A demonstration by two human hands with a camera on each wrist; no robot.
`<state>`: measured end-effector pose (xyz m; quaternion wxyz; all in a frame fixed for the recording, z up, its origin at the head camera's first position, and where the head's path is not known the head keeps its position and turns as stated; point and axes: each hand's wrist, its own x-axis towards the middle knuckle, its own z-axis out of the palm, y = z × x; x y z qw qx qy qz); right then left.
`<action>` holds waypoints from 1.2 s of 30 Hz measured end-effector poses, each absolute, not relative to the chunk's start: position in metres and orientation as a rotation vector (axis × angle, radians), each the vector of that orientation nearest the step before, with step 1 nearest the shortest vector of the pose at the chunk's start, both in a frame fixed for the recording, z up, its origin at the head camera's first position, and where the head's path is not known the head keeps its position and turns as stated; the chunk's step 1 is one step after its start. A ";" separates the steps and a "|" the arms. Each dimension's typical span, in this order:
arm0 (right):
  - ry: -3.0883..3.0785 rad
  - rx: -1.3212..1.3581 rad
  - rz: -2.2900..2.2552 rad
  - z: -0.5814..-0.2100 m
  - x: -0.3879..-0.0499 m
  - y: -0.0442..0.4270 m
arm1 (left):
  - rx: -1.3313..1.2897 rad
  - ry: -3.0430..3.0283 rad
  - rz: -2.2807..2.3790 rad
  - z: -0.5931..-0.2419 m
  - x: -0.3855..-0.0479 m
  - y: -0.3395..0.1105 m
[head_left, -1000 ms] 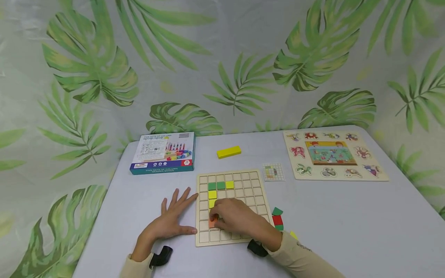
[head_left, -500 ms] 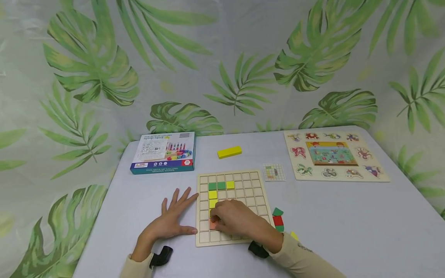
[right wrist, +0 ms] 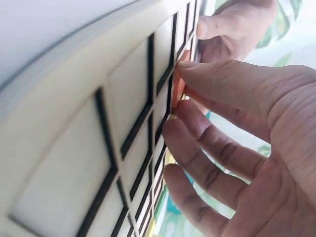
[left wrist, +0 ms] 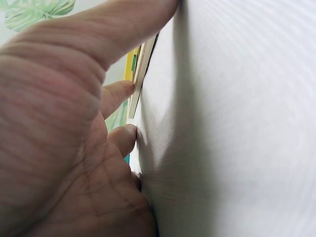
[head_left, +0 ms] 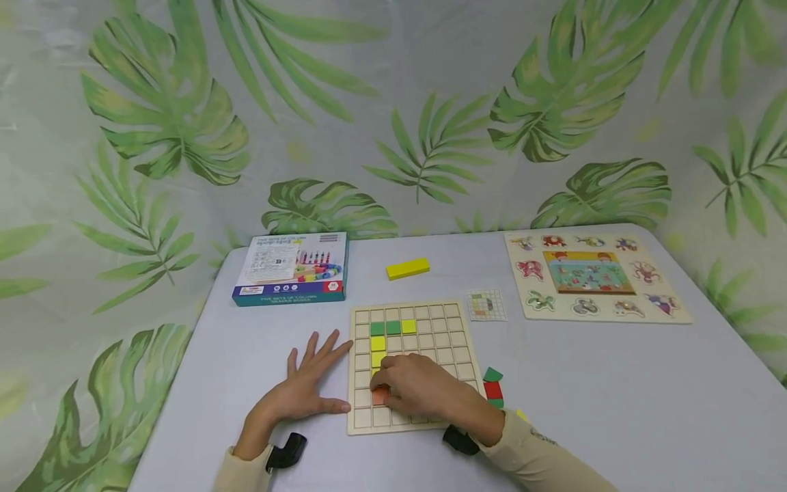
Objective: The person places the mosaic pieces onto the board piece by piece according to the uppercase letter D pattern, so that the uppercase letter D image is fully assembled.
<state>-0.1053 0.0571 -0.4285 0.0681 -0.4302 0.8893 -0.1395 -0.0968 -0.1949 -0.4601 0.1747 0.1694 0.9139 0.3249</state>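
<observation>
A wooden grid board (head_left: 438, 309) lies flat on the table. My right hand (head_left: 421, 389) is over its lower left part, thumb and index finger pinching an orange square tile (head_left: 380, 396) at a cell in the second column. The thumb rests on the tile (right wrist: 181, 86) in the right wrist view. Above it in that column are yellow tiles (head_left: 378, 344), partly hidden by the fingers. Green tiles (head_left: 393, 328) and a yellow tile (head_left: 408, 326) form a row near the top. My left hand (head_left: 301, 393) rests spread on the table, thumb and index fingertip at the board's left edge.
Right of the board lie a small pattern card (head_left: 487, 305) and loose red (head_left: 494, 390) and green (head_left: 492, 374) pieces, some behind the right forearm. Farther back are a yellow block (head_left: 408, 268), a boxed bead set (head_left: 292, 268) and a sea-animal puzzle board (head_left: 596, 275).
The head view has shifted slightly. Both hands stay in place at the board, the right fingers moving only a little about the orange tile.
</observation>
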 end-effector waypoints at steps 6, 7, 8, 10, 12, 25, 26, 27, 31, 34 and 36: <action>2.688 -1.317 -0.389 -0.428 -0.103 0.062 | 0.485 2.582 0.936 -0.458 -0.096 -0.194; 2.688 -1.316 -0.391 -0.427 -0.103 0.064 | 0.487 2.582 0.936 -0.459 -0.096 -0.194; 2.689 -1.313 -0.393 -0.425 -0.103 0.067 | 0.489 2.582 0.937 -0.459 -0.096 -0.194; 2.691 -1.301 -0.418 -0.422 -0.102 0.072 | 0.490 2.586 0.937 -0.461 -0.097 -0.194; 2.694 -1.288 -0.447 -0.420 -0.101 0.079 | 0.488 2.590 0.939 -0.461 -0.097 -0.194; 2.662 -1.138 -0.586 -0.418 -0.094 0.137 | 0.478 2.596 0.940 -0.463 -0.098 -0.195; 2.658 -1.128 -0.597 -0.417 -0.094 0.140 | 0.477 2.597 0.939 -0.463 -0.098 -0.195; 2.656 -1.119 -0.601 -0.417 -0.094 0.144 | 0.475 2.597 0.937 -0.463 -0.098 -0.195; 2.644 -1.075 -0.632 -0.415 -0.092 0.159 | 0.474 2.600 0.931 -0.463 -0.098 -0.194; 2.626 -1.047 -0.659 -0.413 -0.090 0.170 | 0.474 2.603 0.928 -0.463 -0.098 -0.194; 2.610 -1.027 -0.682 -0.413 -0.088 0.177 | 0.470 2.604 0.920 -0.462 -0.098 -0.194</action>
